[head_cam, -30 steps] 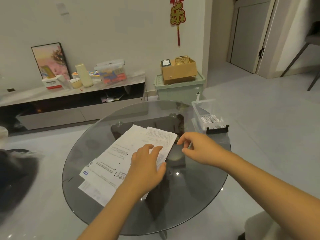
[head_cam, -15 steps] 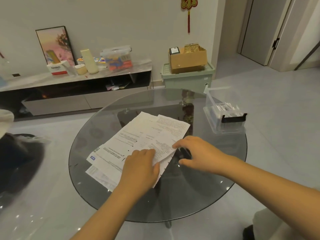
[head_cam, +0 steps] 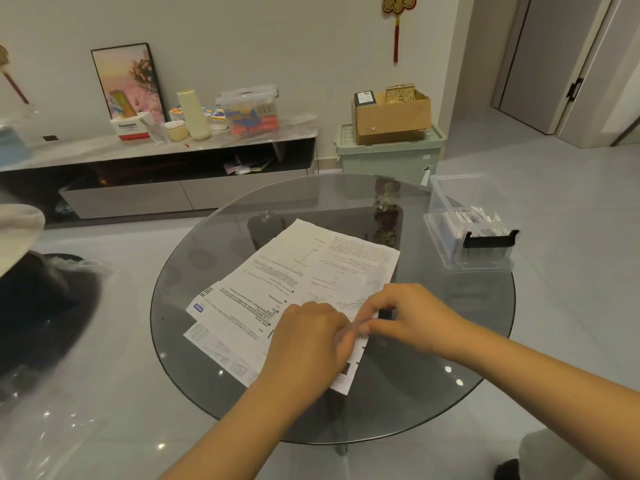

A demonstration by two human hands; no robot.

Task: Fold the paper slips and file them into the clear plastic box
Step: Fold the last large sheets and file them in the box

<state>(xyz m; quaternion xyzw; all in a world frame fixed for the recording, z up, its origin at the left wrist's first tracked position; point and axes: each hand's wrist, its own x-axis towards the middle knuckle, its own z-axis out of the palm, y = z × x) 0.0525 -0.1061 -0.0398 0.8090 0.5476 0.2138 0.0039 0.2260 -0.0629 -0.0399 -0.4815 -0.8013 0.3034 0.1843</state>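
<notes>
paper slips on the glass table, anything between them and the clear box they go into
Nothing visible does. The paper slips lie mid-table; bare glass separates them from the clear plastic box at the table's right edge, its top open.

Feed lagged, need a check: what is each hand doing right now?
Left hand: rests on the paper slips; grip hidden, cannot tell.
Right hand: pinches the near edge of the top slip.
</notes>
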